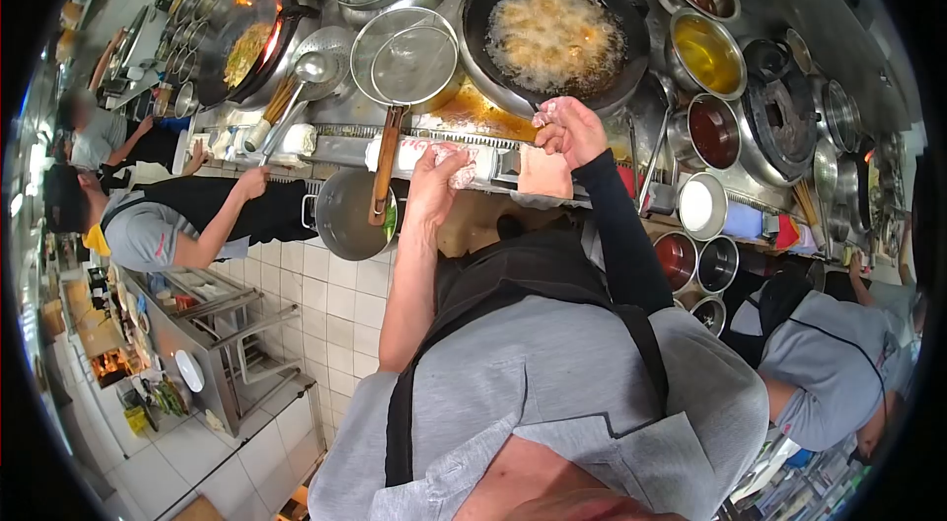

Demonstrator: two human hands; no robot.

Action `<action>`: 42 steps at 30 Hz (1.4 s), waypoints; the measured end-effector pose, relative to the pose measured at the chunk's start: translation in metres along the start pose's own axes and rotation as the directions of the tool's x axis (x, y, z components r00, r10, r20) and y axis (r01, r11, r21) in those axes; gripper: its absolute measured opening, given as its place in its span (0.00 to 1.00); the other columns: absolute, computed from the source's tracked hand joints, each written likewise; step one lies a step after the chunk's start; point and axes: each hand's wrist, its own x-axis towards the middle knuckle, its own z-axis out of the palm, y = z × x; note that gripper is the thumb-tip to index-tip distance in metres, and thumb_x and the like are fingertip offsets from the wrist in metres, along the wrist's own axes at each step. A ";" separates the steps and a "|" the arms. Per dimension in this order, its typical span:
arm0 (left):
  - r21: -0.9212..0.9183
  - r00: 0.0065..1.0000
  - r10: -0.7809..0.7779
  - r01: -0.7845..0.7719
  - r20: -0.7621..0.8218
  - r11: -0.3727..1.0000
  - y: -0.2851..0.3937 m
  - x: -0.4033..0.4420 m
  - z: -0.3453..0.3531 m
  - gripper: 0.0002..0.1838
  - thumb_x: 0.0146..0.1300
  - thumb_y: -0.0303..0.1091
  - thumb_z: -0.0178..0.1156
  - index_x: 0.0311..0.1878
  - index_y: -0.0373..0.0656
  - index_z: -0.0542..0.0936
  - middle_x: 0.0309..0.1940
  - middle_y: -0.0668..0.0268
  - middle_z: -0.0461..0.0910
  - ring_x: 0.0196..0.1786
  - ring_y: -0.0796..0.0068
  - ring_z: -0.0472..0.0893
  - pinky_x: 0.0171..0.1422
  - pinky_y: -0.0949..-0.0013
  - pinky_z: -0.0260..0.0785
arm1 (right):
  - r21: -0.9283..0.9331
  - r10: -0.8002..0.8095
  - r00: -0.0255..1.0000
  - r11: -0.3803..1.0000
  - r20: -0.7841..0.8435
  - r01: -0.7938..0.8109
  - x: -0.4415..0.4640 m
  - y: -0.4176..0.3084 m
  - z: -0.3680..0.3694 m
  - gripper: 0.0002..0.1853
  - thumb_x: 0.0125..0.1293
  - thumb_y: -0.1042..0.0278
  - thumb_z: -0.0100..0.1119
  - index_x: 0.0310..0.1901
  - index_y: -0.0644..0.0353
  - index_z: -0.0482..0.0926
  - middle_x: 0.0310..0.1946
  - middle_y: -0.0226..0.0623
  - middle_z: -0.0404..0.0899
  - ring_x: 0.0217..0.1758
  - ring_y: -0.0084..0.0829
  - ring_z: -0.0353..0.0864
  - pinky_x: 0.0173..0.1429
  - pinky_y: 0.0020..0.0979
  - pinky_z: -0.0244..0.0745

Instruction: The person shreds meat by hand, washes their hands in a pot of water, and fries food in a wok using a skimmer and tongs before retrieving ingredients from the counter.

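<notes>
At the far left stove: a small wok (pixel 209 77) holds yellow-green food (pixel 247 54), with flames (pixel 271 39) beside it.
Ladle (pixel 313 68): another person's hand (pixel 254 184) holds its long handle.
Strainer (pixel 402 57): it sits left of the big wok. Its wooden handle (pixel 386 166) points back at the wearer, just left of the left hand.
Left hand (pixel 434 183): curled round a pink-and-white bundle (pixel 461 166). I can't tell what it is.
Big wok (pixel 476 23): it is ahead of both hands, with golden food (pixel 557 33) bubbling inside. The right hand is nearer, close by its front edge.
Tan block (pixel 545 173): just below the right hand.
Right hand (pixel 567 129): fingertips pinched on a small pale piece (pixel 542 116). The wok lies straight ahead of this piece. I can't tell its long way.
Yellow liquid (pixel 708 49): in a bowl, right of the big wok.
</notes>
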 end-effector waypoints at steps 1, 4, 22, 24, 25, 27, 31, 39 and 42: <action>-0.005 1.000 -0.004 0.004 -0.001 1.000 0.000 0.000 -0.001 0.09 0.66 0.21 0.60 0.47 0.42 0.75 0.39 0.64 0.82 0.42 0.76 0.83 0.46 0.72 0.77 | -0.043 0.021 1.000 0.999 -0.006 -0.021 0.005 -0.001 -0.005 0.11 0.73 0.68 0.57 0.52 0.63 0.75 0.40 0.40 0.83 0.41 0.31 0.86 0.40 0.29 0.82; -0.026 1.000 -0.003 0.003 -0.009 1.000 0.003 -0.003 0.001 0.10 0.67 0.21 0.60 0.49 0.41 0.75 0.40 0.63 0.82 0.42 0.74 0.83 0.45 0.71 0.78 | -0.705 -0.318 0.942 0.692 -0.110 0.152 0.024 0.000 -0.010 0.08 0.72 0.68 0.56 0.46 0.63 0.78 0.37 0.37 0.84 0.38 0.28 0.85 0.40 0.29 0.80; -0.151 0.990 0.075 -0.057 0.116 0.987 0.008 -0.018 0.001 0.15 0.66 0.28 0.58 0.55 0.38 0.75 0.48 0.57 0.83 0.54 0.63 0.83 0.58 0.61 0.76 | -0.970 -0.293 0.955 -0.243 0.048 -0.026 0.068 -0.015 -0.066 0.17 0.61 0.71 0.61 0.53 0.61 0.80 0.48 0.50 0.79 0.48 0.52 0.80 0.53 0.45 0.76; -0.215 0.992 0.062 -0.038 0.106 0.976 0.005 -0.020 0.002 0.17 0.65 0.26 0.57 0.57 0.37 0.74 0.51 0.55 0.81 0.55 0.61 0.82 0.60 0.59 0.75 | -0.969 -0.315 0.940 -0.243 0.133 0.056 0.065 -0.004 -0.072 0.16 0.61 0.69 0.63 0.51 0.59 0.82 0.46 0.48 0.81 0.48 0.51 0.81 0.53 0.44 0.76; -0.250 0.994 0.065 -0.040 0.092 0.967 0.007 -0.021 0.007 0.17 0.64 0.24 0.57 0.57 0.36 0.74 0.51 0.55 0.80 0.55 0.61 0.82 0.61 0.58 0.75 | -0.987 -0.402 0.909 -0.150 0.114 0.058 0.058 -0.004 -0.055 0.15 0.60 0.67 0.66 0.50 0.57 0.83 0.44 0.47 0.82 0.47 0.47 0.82 0.54 0.40 0.77; -0.307 0.992 0.081 -0.047 0.098 0.950 0.006 -0.020 0.012 0.21 0.64 0.22 0.55 0.61 0.35 0.71 0.52 0.55 0.79 0.57 0.61 0.80 0.63 0.58 0.74 | -0.976 -0.395 0.896 -0.003 0.202 0.219 0.042 0.013 -0.031 0.16 0.60 0.67 0.67 0.51 0.58 0.82 0.43 0.47 0.82 0.46 0.46 0.83 0.53 0.39 0.78; -0.306 0.992 0.079 -0.044 0.102 0.951 -0.004 -0.010 0.021 0.20 0.69 0.23 0.54 0.63 0.39 0.70 0.53 0.58 0.78 0.58 0.66 0.79 0.64 0.59 0.71 | -0.831 -0.100 0.992 0.543 0.078 0.120 -0.009 0.040 0.074 0.19 0.60 0.69 0.66 0.52 0.64 0.78 0.41 0.49 0.82 0.44 0.47 0.83 0.51 0.40 0.78; 0.112 0.995 0.058 -0.066 0.078 0.991 -0.008 -0.004 0.028 0.16 0.70 0.31 0.60 0.59 0.44 0.72 0.45 0.69 0.81 0.46 0.77 0.80 0.52 0.68 0.72 | -0.909 -0.340 0.872 0.102 0.351 0.405 -0.007 0.051 0.086 0.13 0.62 0.76 0.59 0.48 0.66 0.77 0.36 0.49 0.79 0.38 0.52 0.80 0.44 0.42 0.75; 0.194 0.996 0.028 -0.045 0.090 0.980 0.003 -0.007 0.030 0.15 0.70 0.33 0.62 0.57 0.44 0.74 0.45 0.69 0.82 0.46 0.77 0.81 0.51 0.67 0.74 | -0.890 -0.256 0.942 0.343 0.219 0.300 -0.008 0.046 0.082 0.11 0.62 0.75 0.61 0.46 0.67 0.78 0.30 0.45 0.80 0.32 0.46 0.81 0.39 0.38 0.76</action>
